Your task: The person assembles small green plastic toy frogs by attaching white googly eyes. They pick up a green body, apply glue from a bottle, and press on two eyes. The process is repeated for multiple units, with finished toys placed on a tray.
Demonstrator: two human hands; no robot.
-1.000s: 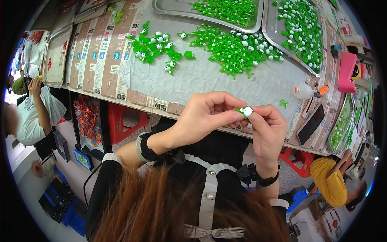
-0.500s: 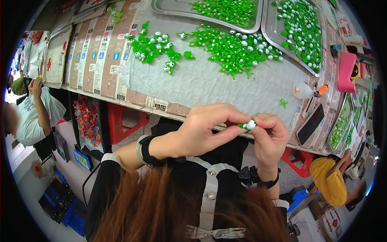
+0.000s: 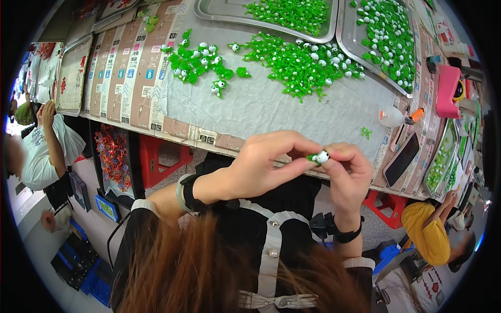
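Note:
Between both my hands, just off the table's near edge, is a small green plastic figure with a white, black-dotted ball eye [image 3: 322, 157]. The thumb and index finger of my left hand [image 3: 269, 164] pinch its green end. On the other side, my right hand [image 3: 348, 169] grips the white ball with thumb and fingertips. Beyond my hands a heap of green pieces [image 3: 292, 68], several with white ball eyes, lies on a pale sheet [image 3: 235, 112]. A smaller group of eyed green figures [image 3: 195, 62] sits to its left, and one green piece [image 3: 366, 133] lies alone at the right.
Two metal trays of green pieces stand at the back, one [image 3: 209, 11] in the middle, one [image 3: 350, 36] further right. A clear bottle [image 3: 389, 117], a black phone [image 3: 401, 160] and a pink tape dispenser [image 3: 448, 91] are at the right. Other people sit on both sides.
The white ball and green figure have shifted slightly left and up between my fingers, and more of the green part shows. Both hands keep their pinch.

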